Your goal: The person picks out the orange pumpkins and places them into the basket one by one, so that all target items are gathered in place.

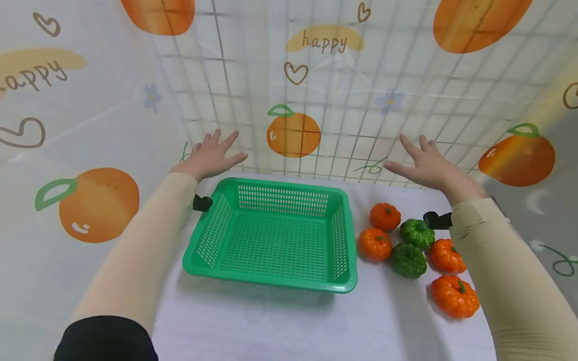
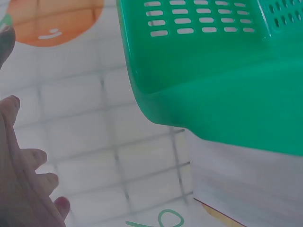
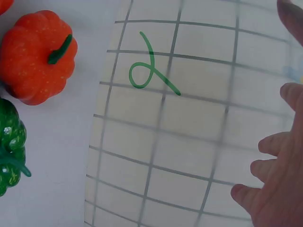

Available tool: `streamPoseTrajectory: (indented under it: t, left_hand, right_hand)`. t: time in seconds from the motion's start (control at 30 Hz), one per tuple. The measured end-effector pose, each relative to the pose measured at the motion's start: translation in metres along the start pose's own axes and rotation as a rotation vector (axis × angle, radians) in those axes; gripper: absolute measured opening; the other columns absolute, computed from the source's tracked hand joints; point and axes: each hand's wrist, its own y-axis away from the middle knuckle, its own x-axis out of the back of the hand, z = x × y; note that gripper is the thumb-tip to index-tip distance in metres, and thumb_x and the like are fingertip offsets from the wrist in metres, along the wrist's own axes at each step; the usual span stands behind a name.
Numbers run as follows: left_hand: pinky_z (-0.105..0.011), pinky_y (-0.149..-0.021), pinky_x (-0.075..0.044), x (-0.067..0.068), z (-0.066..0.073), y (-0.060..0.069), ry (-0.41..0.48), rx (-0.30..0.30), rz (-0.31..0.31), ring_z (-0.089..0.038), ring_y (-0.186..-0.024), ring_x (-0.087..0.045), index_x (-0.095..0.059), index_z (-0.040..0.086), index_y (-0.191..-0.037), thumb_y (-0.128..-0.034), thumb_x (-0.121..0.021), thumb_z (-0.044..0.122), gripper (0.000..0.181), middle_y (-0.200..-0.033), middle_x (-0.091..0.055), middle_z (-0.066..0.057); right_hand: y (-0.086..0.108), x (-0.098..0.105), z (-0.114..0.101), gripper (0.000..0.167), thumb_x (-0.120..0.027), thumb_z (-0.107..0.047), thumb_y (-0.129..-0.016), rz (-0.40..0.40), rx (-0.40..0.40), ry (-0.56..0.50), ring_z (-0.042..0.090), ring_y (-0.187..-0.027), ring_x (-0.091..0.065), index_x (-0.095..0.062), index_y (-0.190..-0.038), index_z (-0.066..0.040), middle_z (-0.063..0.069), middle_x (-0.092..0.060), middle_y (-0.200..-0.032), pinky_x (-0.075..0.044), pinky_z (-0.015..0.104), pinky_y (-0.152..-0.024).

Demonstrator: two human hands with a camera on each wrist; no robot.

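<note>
A green plastic basket [image 1: 275, 245] with perforated walls stands on the white table, with nothing in it. My left hand [image 1: 209, 156] hovers past its far left corner, fingers spread and holding nothing; the left wrist view shows the basket's rim [image 2: 142, 94] apart from the fingers. Over the far right of the table my right hand [image 1: 426, 164] is raised, its fingers also spread. Below it lie several small pumpkins: orange ones, such as the orange pumpkin [image 1: 385, 216], and two green ones, such as the green pumpkin [image 1: 408, 260]. None touches a hand.
Behind the table hangs a pale curtain [image 1: 334, 95] with a grid, printed oranges and "happy" lettering, and it continues along both sides. Black wrist mounts [image 1: 203, 203] jut from the sleeves. The pumpkins lie close together beside the basket's right wall, towards the table's right edge.
</note>
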Motion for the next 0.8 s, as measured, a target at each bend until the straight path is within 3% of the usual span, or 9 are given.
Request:
streamPoseTrajectory:
  t: [0.2, 0.43, 0.8]
  left_hand:
    - [-0.073, -0.108, -0.005, -0.001, -0.006, 0.016, 0.074, -0.02, 0.017, -0.04, -0.148, 0.007, 0.003, 0.044, -0.157, -0.0888, -0.035, 0.081, 0.085, -0.164, 0.01, -0.011]
    - [-0.072, -0.107, -0.014, -0.002, -0.011, 0.034, 0.16, -0.05, 0.05, -0.039, -0.148, -0.005, -0.003, 0.043, -0.158, -0.0907, -0.04, 0.076, 0.083, -0.165, 0.002, -0.01]
    - [-0.066, -0.111, -0.015, -0.013, -0.03, 0.065, 0.22, -0.133, 0.081, -0.037, -0.148, -0.012, -0.013, 0.03, -0.16, -0.0982, -0.044, 0.063, 0.076, -0.163, -0.013, -0.012]
  right_hand:
    - [0.015, -0.005, 0.008, 0.098, -0.045, -0.072, -0.092, 0.041, 0.041, -0.013, 0.052, -0.142, 0.014, 0.008, -0.159, -0.025, 0.029, 0.021, -0.157, -0.008, 0.078, -0.102]
    - [0.035, -0.012, 0.016, 0.096, -0.047, -0.07, -0.092, 0.055, 0.044, -0.011, 0.063, -0.136, -0.01, 0.004, -0.16, -0.026, 0.027, 0.018, -0.158, -0.015, 0.079, -0.099]
    - [0.065, -0.027, 0.026, 0.092, -0.054, -0.065, -0.093, 0.086, 0.055, -0.046, 0.06, -0.138, -0.011, -0.004, -0.161, -0.027, 0.025, 0.011, -0.161, -0.017, 0.078, -0.099]
